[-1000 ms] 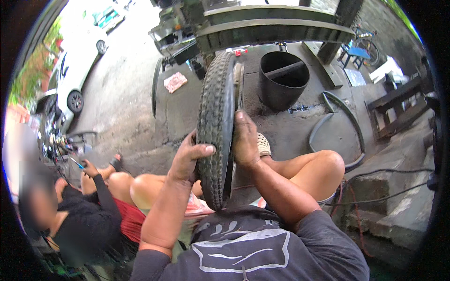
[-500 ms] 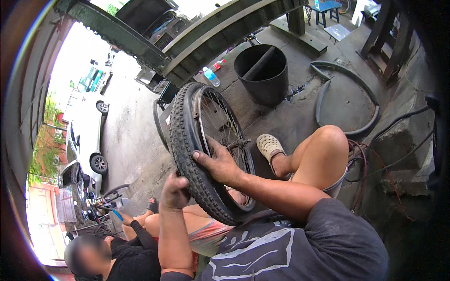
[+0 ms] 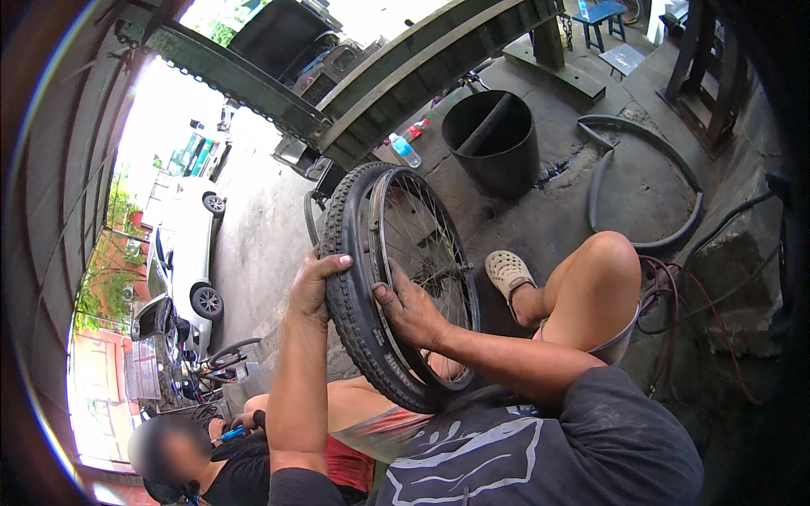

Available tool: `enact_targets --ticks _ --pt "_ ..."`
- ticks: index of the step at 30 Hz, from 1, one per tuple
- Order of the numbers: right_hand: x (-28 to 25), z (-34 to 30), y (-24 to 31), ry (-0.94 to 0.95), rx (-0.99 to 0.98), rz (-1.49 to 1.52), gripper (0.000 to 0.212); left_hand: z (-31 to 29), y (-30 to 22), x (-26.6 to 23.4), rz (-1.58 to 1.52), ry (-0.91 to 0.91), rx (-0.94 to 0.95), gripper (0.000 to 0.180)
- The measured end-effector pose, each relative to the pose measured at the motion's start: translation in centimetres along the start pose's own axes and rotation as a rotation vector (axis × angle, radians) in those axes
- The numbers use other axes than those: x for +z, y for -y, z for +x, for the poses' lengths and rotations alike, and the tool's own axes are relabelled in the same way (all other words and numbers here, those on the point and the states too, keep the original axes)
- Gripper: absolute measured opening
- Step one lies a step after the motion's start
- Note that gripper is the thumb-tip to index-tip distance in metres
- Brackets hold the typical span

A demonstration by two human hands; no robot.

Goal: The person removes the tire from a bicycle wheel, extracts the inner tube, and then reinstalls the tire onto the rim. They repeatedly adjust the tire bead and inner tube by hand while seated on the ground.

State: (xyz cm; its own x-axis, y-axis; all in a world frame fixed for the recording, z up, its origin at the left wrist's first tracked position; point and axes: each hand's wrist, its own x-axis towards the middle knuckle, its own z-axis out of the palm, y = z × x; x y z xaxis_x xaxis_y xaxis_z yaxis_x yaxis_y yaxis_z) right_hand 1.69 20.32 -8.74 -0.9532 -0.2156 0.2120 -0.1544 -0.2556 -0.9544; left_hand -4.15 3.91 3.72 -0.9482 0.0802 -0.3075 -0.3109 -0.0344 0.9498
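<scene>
A bicycle wheel with a black knobby tire (image 3: 353,341) stands tilted between my arms, its lower end near my lap. The tire sits beside the spoked metal rim (image 3: 380,221), and a dark gap shows between them along part of the near side. My left hand (image 3: 314,285) grips the tire's outer tread, thumb across the knobs and fingers hidden behind. On the rim side, my right hand (image 3: 415,314) is closed around the wheel's edge, thumb toward the tire's sidewall. Its fingertips are partly hidden near the spokes.
Beyond the wheel are a black bucket (image 3: 494,156), a plastic bottle (image 3: 405,150) and a metal beam (image 3: 396,80). A grey tube (image 3: 597,190) lies on the floor at right, with hoses (image 3: 671,291) nearby. Another person (image 3: 245,460) sits at lower left, holding something blue.
My left hand has moved up the tread, its thumb now laid over it. My right thumb has shifted from the tire toward the rim. The whole view has shifted slightly.
</scene>
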Motion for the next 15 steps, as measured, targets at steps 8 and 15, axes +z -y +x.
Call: enact_targets --ticks 8,15 --pt "0.6 -1.1 0.8 0.152 0.055 0.079 0.1 -1.3 -0.5 0.9 0.191 -0.095 0.067 0.081" --pt "0.5 -1.4 0.6 0.254 0.068 0.116 0.105 -3.1 0.5 1.3 0.073 -0.087 0.085 0.078"
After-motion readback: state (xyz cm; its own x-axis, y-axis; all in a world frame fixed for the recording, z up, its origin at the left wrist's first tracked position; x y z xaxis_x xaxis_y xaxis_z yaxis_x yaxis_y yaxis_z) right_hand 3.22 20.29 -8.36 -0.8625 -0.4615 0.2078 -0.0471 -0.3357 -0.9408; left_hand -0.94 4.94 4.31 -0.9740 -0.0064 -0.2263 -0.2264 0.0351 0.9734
